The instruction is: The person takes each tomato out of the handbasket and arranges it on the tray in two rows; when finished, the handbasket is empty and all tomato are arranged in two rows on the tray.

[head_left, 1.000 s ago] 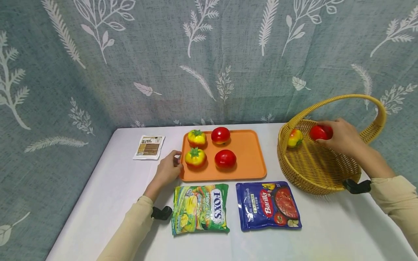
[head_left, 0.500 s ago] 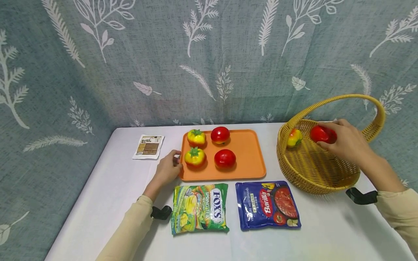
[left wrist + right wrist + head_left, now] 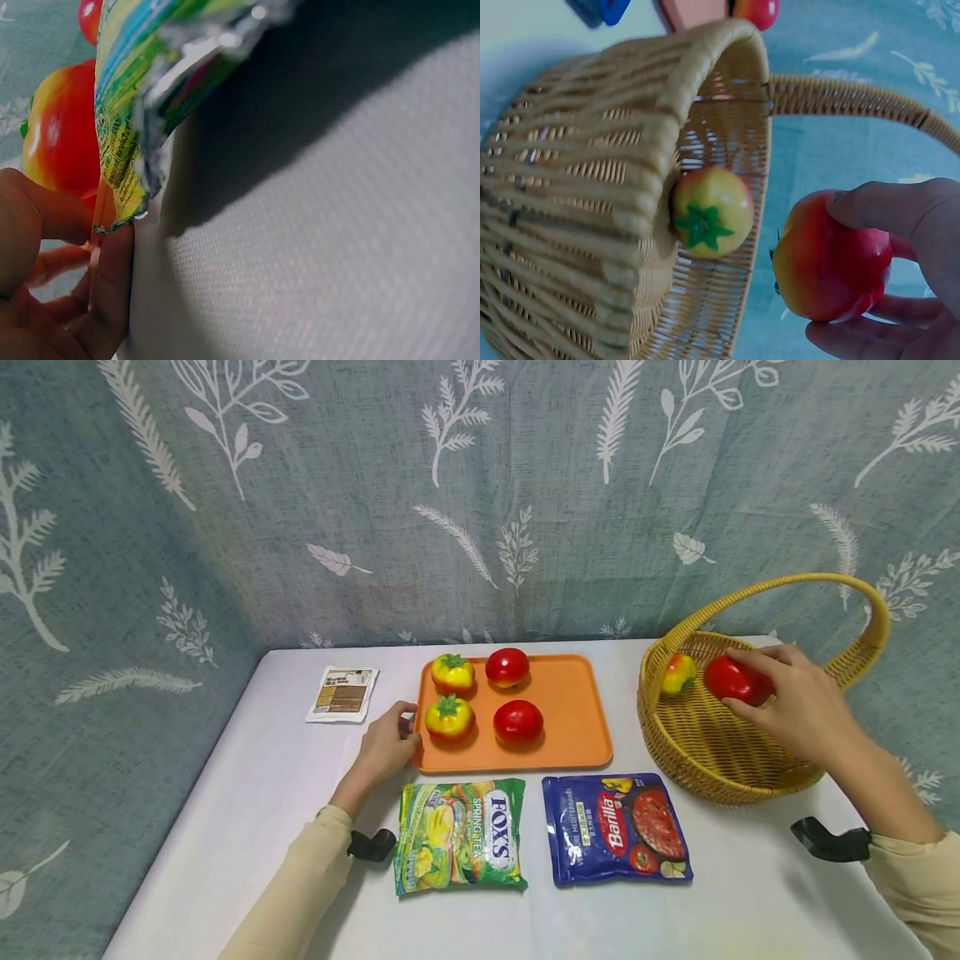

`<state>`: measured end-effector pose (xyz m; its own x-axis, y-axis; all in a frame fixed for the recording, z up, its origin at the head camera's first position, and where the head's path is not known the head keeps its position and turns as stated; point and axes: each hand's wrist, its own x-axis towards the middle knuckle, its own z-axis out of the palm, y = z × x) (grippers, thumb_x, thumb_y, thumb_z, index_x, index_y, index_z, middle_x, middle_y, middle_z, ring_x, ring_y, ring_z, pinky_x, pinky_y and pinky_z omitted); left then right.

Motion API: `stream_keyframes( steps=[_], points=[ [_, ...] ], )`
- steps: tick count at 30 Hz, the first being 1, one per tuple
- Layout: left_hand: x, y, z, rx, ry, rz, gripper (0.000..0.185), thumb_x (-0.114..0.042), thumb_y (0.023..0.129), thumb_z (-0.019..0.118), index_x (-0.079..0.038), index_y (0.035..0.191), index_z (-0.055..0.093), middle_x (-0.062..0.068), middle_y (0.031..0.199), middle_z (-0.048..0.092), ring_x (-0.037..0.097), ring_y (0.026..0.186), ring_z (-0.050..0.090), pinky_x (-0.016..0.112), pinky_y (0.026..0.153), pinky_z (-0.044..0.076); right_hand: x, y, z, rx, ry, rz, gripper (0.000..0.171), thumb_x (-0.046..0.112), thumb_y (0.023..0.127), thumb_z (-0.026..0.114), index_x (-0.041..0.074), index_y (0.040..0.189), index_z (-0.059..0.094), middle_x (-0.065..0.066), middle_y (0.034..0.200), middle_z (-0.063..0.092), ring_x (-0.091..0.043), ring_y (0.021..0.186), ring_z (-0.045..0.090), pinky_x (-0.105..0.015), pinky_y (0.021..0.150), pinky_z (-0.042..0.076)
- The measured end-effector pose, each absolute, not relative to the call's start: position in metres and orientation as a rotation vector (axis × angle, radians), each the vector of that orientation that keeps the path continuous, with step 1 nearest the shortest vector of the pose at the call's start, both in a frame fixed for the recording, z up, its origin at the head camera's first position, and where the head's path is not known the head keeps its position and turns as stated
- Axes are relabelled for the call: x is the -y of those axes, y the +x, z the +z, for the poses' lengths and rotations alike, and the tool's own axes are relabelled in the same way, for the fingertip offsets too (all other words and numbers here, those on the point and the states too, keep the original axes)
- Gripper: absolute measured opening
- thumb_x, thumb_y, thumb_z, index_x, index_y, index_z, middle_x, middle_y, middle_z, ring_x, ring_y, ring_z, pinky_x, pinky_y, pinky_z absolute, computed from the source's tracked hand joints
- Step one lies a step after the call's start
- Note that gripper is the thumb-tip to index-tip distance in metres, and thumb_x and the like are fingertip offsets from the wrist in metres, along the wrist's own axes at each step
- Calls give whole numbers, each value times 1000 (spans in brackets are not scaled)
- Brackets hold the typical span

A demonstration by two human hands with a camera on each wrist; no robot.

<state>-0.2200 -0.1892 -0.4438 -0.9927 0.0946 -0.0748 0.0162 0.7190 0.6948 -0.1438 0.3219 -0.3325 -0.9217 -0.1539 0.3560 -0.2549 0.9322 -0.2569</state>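
Observation:
My right hand [image 3: 795, 702] grips a red tomato [image 3: 733, 680] above the inside of a wicker basket [image 3: 720, 768]; the right wrist view shows the fingers [image 3: 900, 210] curled round this tomato [image 3: 829, 259]. A yellow-red tomato [image 3: 678, 673] lies in the basket, also seen close up as the yellow-red tomato [image 3: 711, 211]. My left hand [image 3: 386, 747] rests against the left edge of an orange tray [image 3: 577, 718], holding its rim [image 3: 97, 240]. On the tray sit two red tomatoes [image 3: 517, 722] and two yellow-red ones [image 3: 448, 717].
A green Fox's candy bag [image 3: 459, 835] and a blue Barilla pouch [image 3: 617, 828] lie in front of the tray. A small white packet [image 3: 342, 693] lies at the back left. The white table [image 3: 247, 810] ends at a leaf-patterned curtain [image 3: 375, 502].
My right hand with the red tomato has drawn slightly back and down over the basket. The left hand has stayed at the tray edge.

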Motion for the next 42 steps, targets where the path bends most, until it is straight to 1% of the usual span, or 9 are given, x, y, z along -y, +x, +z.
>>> stream_keyframes(
  steps=[8,13,16,20,25,29,32,37,42],
  points=[
    [187,-220,-441,-2801,90,1144,49,-6,90,61,-3,138,49,15,108,60,27,92,58,30,67,55,-312,-130,-331,2697,348,467,65,10,74,86,0,133,59,-29,121,53,-49,96,57,-67,72,51],
    [186,-220,-441,-2812,96,1142,49,-6,89,61,-3,136,50,15,108,61,27,93,59,30,67,55,-303,-121,-332,2628,401,498,66,7,71,87,2,131,62,-25,120,55,-46,95,59,-65,71,53],
    [187,-221,-441,-2821,93,1133,48,-6,89,61,-4,136,50,14,106,61,26,92,59,30,68,55,-296,-117,-333,2593,429,519,67,5,70,88,2,131,63,-23,120,56,-43,97,60,-63,72,54],
    [190,-221,-440,-2826,92,1124,48,-8,90,60,-4,137,50,13,106,61,26,92,59,32,72,54,-287,-113,-334,2576,441,548,66,4,70,88,2,131,63,-20,121,57,-41,102,58,-63,73,54],
    [191,-219,-441,-2819,91,1135,49,-9,90,61,-4,137,50,13,106,61,27,93,59,35,76,55,-275,-111,-333,2561,461,562,66,5,69,88,4,130,64,-18,121,58,-39,103,59,-61,73,55],
    [191,-219,-444,-2835,124,1125,48,-8,89,60,-3,136,51,12,105,62,25,92,60,37,78,51,-266,-110,-335,2539,513,563,65,5,68,88,4,129,64,-18,122,58,-37,103,61,-57,73,57],
    [191,-219,-445,-2842,132,1117,48,-7,89,60,-3,136,52,11,104,63,25,91,60,38,78,48,-259,-112,-336,2534,554,582,65,6,69,88,5,130,64,-17,123,58,-36,104,60,-55,74,57],
    [190,-220,-445,-2833,117,1119,48,-7,90,59,-3,137,50,12,104,62,25,90,58,37,76,50,-246,-116,-336,2560,575,630,65,7,72,88,7,131,64,-15,126,57,-35,108,59,-55,76,57],
    [190,-220,-444,-2831,108,1110,48,-7,90,59,-3,137,50,12,104,61,25,89,58,35,75,50,-236,-120,-336,2574,606,644,63,9,72,88,7,131,64,-14,127,57,-34,108,59,-52,75,58]
  ],
)
